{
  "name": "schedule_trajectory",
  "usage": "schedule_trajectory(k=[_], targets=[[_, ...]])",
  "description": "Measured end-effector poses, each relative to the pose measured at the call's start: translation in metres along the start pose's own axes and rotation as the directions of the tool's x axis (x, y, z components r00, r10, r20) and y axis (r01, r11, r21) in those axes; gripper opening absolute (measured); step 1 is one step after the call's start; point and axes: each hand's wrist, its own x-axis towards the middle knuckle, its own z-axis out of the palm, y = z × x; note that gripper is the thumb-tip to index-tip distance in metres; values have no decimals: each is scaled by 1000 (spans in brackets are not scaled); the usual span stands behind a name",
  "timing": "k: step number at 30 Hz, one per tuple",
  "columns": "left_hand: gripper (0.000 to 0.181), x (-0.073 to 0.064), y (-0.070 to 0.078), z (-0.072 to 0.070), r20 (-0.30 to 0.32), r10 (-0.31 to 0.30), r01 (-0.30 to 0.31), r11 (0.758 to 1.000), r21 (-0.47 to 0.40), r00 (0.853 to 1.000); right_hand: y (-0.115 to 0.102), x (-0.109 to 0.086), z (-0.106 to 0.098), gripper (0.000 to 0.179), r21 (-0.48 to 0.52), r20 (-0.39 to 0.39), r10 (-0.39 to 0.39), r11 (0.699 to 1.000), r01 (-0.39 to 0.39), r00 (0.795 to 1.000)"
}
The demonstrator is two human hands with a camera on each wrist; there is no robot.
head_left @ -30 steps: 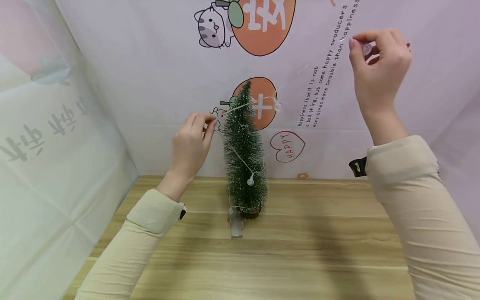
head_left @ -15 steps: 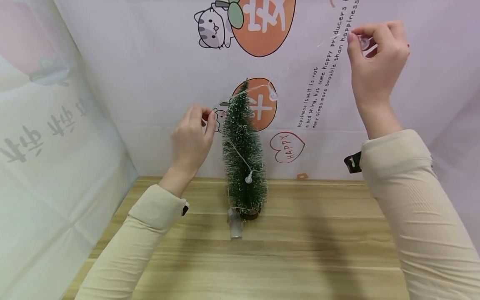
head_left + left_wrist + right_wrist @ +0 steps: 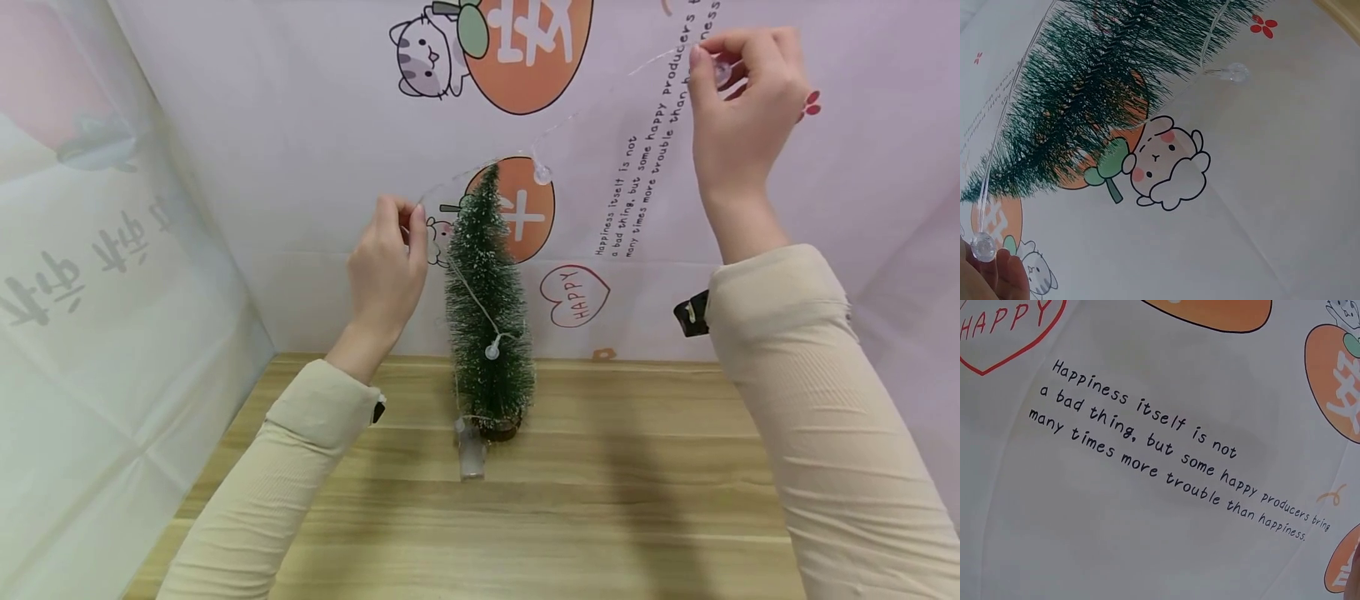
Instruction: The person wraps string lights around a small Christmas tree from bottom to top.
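Observation:
A small green frosted Christmas tree (image 3: 487, 292) stands upright on its round brown base. A clear string of bulb lights (image 3: 474, 296) runs across its front, one bulb (image 3: 492, 350) hanging midway down. Left of the tree's upper part, my left hand (image 3: 386, 271) pinches the string with thumb and fingers; a bulb (image 3: 984, 247) sits at those fingers in the left wrist view. High at the right, my right hand (image 3: 750, 125) pinches the string, a bulb (image 3: 722, 73) within its fingers. Between the hands, the wire passes by the tree's tip with another bulb (image 3: 542, 172) dangling.
A translucent battery box (image 3: 472, 460) lies on the wood-grain table (image 3: 555, 533) before the tree's base. Behind the tree rises a white printed backdrop (image 3: 315, 167) with cartoons and lettering. Another white sheet (image 3: 90, 400) forms the left side.
Both hands have risen, the right one also drifting slightly left. The wire between them has lifted from across the tree's upper front to its tip, and the dangling bulb rose with it.

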Motion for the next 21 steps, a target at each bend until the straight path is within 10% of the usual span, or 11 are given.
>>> schedule_trajectory(k=[12, 21], targets=[[27, 9, 0, 3, 27, -194, 196, 973, -125, 981, 2, 2, 11, 11, -24, -4, -9, 1000, 8, 1000], [27, 14, -4, 5, 15, -216, 217, 971, -101, 976, 3, 0, 14, 18, -131, 19, 5, 991, -3, 1000]])
